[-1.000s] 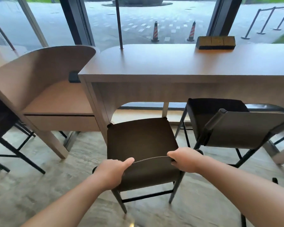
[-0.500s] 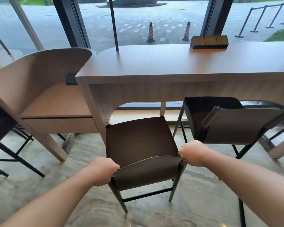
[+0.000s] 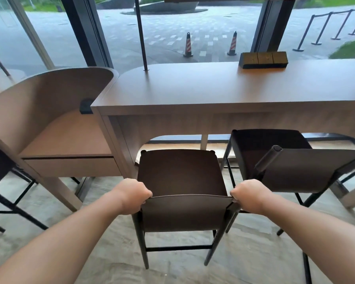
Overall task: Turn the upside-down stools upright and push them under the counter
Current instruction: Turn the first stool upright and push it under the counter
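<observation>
1. Gripping is seen on both sides: the left hand is curled round the left top corner of the backrest of the near stool, and the right hand is curled round the right top corner.
2. Fingers of both hands are wrapped over the backrest edge; fingertips are hidden behind it.
3. Near stool is stood upright on the floor, legs down, dark seat facing up.
4. Its seat front is placed at the counter edge, just at the arched opening; the seat is mostly still outside, not tucked under.
5. Second stool is located just right of it, also upright, seat partly under the counter, backrest angled toward the camera.
6. The two stools are set close together; whether they are touching cannot be told.
7. A wooden block is rested on the counter top, far right, near the window.
8. A thin dark pole is stood on the counter's left rear.
9. A lower curved booth desk is butted against the counter's left end.
10. Part of another dark chair is seen at the far left edge.
11. Two striped traffic cones are visible outside through the glass.
</observation>
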Tool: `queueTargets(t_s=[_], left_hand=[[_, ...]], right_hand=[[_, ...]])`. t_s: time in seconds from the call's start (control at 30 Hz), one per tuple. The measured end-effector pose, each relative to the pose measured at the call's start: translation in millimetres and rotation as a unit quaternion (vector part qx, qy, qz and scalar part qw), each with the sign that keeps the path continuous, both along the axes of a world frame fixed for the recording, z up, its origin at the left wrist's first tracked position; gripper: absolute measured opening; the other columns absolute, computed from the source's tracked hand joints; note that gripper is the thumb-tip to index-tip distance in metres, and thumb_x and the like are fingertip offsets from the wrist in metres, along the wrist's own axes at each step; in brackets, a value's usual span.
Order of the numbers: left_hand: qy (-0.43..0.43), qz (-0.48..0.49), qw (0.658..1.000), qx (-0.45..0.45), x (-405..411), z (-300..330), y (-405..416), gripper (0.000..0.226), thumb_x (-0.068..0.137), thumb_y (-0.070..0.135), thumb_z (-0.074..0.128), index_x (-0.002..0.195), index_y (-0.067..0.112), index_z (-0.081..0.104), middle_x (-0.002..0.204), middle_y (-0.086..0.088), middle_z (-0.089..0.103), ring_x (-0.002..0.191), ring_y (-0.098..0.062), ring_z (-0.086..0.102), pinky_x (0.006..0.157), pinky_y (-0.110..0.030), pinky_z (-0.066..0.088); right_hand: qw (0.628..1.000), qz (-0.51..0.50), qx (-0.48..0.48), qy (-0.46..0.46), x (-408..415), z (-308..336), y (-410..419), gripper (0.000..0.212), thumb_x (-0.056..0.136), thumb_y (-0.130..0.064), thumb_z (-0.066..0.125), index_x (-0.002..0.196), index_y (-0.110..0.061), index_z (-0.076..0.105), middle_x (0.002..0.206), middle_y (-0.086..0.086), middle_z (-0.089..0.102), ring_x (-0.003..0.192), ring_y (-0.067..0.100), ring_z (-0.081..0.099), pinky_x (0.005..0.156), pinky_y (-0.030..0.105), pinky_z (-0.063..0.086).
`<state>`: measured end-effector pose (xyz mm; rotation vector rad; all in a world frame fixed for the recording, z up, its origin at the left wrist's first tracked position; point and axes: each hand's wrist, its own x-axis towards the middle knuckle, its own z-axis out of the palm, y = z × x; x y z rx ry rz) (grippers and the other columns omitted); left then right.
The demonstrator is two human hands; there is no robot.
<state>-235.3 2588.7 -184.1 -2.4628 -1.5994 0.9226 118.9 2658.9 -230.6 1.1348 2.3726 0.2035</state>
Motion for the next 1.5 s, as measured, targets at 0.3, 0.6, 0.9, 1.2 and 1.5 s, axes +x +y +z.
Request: queueTargets(t_s=[0.3,0.6,0.9,1.2,1.5], left_hand=[[0.01,-0.011,1.0,0.027,-18.2,17.1,62.6,0.025,0.087,0.016,0.046,0.105,0.025,0.061,0.104,-0.001,0.068,0.096,-0.029,0.064,0.069,-0.031,0.043],[0.0,-0.012,0.998,0.061,-41.1,20.8,104.5,0.025,0.087,0.021,0.047,0.106,0.03,0.061,0.099,0.006,0.068,0.093,-0.023,0.065,0.068,-0.029,0.043],[-0.088,-0.177,0.963,0.181,-91.1,-8.1,85.8,0.109,0.066,0.011,0.068,0.155,0.024,0.007,0.163,-0.003,-0.005,0.15,-0.024,0.003,0.118,-0.042,0.009],[-0.072,-0.208,0.952,0.212,-135.8,-38.0,77.2,0.119,0.054,-0.003,0.062,0.155,0.018,0.002,0.162,-0.001,-0.009,0.148,-0.022,0.0,0.116,-0.037,0.006],[-0.089,-0.233,0.946,0.207,-155.0,-40.7,96.4,0.1,0.064,-0.005,0.034,0.155,0.02,0.0,0.16,-0.001,-0.008,0.148,-0.021,-0.003,0.115,-0.044,0.02]], right_hand=[[1.0,-0.012,0.01,0.019,-17.2,21.0,43.4,0.011,0.09,-0.021,0.052,0.086,-0.021,0.062,0.083,-0.001,0.062,0.083,0.027,0.066,0.064,0.031,0.049],[0.996,-0.057,0.001,0.062,-37.3,28.1,51.1,0.011,0.094,-0.023,0.051,0.091,-0.02,0.061,0.091,0.0,0.066,0.087,0.028,0.065,0.064,0.031,0.042],[0.989,-0.007,0.039,0.144,-58.5,24.5,50.9,0.048,0.094,-0.019,0.047,0.14,-0.026,0.035,0.11,-0.004,0.062,0.097,0.025,0.06,0.067,0.035,0.043],[0.977,0.109,0.051,0.175,-92.1,21.0,67.6,0.102,0.075,0.004,0.046,0.152,-0.034,-0.009,0.157,-0.005,0.031,0.1,0.023,0.055,0.063,0.031,0.043],[0.969,0.12,0.061,0.21,-97.0,7.5,62.9,0.124,0.057,0.003,0.066,0.153,-0.029,-0.005,0.141,0.001,0.054,0.086,0.021,0.065,0.048,0.03,0.051]])
